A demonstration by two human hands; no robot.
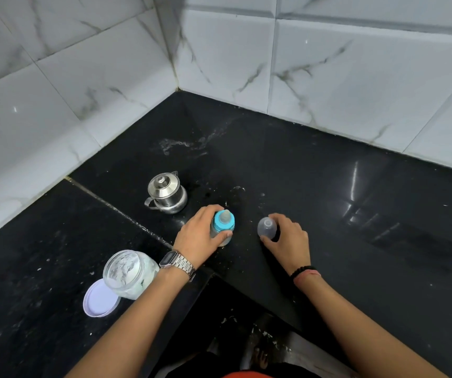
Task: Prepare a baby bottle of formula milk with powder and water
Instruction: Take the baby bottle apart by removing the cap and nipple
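Black counter [328,214]: L hand [196,238] grips bottle [222,227], R hand [287,238] cap [267,228].

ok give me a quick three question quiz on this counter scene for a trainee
1. True or false: the powder jar has its lid on.
2. Which hand holds the baby bottle? A left hand, B right hand, C neither.
3. Fill in: the right hand's grip is on the clear ___.

Key:
1. False; the jar is open and the lid lies on the countertop beside it.
2. A.
3. Cap; the bottle's blue collar and teat are already on.
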